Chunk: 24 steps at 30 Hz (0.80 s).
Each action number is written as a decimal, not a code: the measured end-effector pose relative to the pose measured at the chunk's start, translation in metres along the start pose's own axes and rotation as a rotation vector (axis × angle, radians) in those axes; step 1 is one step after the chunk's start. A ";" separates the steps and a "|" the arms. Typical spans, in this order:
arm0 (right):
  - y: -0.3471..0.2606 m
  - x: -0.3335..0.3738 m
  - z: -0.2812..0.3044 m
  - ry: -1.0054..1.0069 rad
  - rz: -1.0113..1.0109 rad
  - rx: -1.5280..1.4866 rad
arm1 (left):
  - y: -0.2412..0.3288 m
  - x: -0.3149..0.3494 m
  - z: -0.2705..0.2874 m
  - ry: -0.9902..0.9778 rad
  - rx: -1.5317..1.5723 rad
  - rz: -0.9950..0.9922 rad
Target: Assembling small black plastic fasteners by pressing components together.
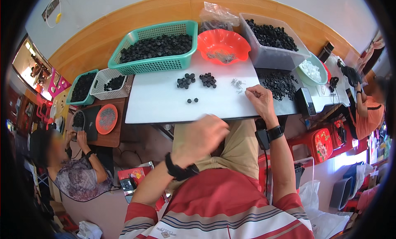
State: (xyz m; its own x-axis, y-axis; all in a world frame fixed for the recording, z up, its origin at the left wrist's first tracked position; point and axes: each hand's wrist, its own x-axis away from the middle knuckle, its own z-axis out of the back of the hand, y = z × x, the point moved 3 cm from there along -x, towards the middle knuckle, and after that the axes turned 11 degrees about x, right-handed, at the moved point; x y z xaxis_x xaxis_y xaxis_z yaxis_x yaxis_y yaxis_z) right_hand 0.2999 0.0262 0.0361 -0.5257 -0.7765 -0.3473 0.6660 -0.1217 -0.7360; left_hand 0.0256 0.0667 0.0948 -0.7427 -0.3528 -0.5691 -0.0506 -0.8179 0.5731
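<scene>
Pins (236, 84) lie on the table (152, 99), left and far of the right hand (261, 100), the nearer one; axes mixed. Its fingers bend, grip undeterminable. Left hand (203, 136) blurred, near side; finger state undeterminable.

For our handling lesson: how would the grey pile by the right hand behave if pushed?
The grey pile would probably scatter, its pieces lying loose. They look tiny, so likely light; the smooth white tabletop may let them slide.
</scene>
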 end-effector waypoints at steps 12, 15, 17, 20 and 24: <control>-0.007 -0.001 -0.001 -0.031 -0.004 -0.014 | -0.100 -0.010 0.044 0.117 -0.193 0.324; -0.008 0.001 0.002 -0.015 -0.006 -0.005 | -0.100 -0.016 0.040 0.049 -0.141 0.325; -0.006 0.000 0.000 -0.009 -0.012 0.001 | -0.101 -0.019 0.039 0.042 -0.065 0.339; -0.010 -0.001 -0.002 -0.004 -0.023 0.020 | -0.103 -0.017 0.040 0.061 -0.055 0.329; -0.015 0.000 -0.003 -0.002 -0.033 0.071 | -0.105 -0.018 0.036 0.063 -0.013 0.332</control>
State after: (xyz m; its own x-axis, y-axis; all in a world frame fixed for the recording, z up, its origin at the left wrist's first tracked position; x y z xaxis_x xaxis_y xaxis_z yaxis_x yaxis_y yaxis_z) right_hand 0.2886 0.0303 0.0453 -0.5472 -0.7723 -0.3225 0.6843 -0.1911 -0.7037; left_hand 0.0200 0.1749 0.0659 -0.6743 -0.6283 -0.3880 0.1962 -0.6590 0.7261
